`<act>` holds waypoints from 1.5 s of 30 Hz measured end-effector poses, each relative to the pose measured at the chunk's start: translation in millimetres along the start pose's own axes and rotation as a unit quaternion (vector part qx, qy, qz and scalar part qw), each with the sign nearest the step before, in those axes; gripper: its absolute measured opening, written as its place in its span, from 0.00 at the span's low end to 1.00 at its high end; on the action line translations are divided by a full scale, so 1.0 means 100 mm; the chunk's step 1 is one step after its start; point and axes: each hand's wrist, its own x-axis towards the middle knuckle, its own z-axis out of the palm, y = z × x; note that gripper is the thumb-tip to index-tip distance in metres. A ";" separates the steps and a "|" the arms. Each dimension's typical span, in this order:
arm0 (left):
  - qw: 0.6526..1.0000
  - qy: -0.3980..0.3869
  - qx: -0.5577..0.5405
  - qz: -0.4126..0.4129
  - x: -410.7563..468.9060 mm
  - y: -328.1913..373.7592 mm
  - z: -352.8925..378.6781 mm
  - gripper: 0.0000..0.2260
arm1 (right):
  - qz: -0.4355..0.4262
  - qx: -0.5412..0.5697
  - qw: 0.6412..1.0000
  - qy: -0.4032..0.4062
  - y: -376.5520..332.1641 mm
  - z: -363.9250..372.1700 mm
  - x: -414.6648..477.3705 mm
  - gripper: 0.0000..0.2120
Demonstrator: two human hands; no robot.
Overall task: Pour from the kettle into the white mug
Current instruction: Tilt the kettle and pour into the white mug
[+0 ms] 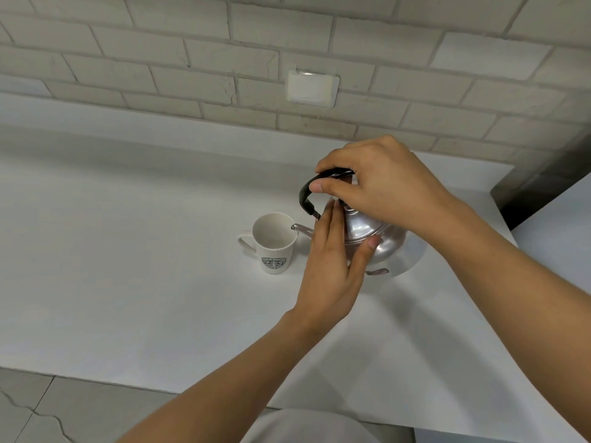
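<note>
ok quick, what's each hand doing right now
Left hand: open, fingers flat against the side and lid of the kettle.
Right hand: closed around the kettle's black handle.

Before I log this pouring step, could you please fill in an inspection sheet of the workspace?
Surface: white countertop, bare around the work.
Job's things: shiny metal kettle with a black arched handle, tilted, spout tip over the rim of the white ceramic mug with a green logo; mug upright, no stream visible.
Clutter: nothing seen.
Grippers: right hand closed on the kettle handle; left hand open, flat against the kettle's body.
Cables: nothing seen.
Surroundings: pale brick wall with a white wall plate; tiled floor below.
</note>
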 end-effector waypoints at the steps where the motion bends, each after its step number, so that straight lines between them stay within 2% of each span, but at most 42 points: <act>1: 1.000 0.004 -0.006 0.000 0.00 0.00 0.00 0.30 | -0.004 -0.007 1.000 -0.003 -0.01 -0.01 0.01 0.18; 20: 0.997 0.058 -0.047 -0.004 0.04 0.10 -0.01 0.26 | -0.032 -0.078 0.994 -0.063 -0.21 -0.07 0.31 0.16; 45: 0.992 0.085 -0.089 -0.013 0.06 0.26 -0.05 0.23 | -0.049 -0.178 0.978 -0.092 -0.42 -0.17 0.46 0.17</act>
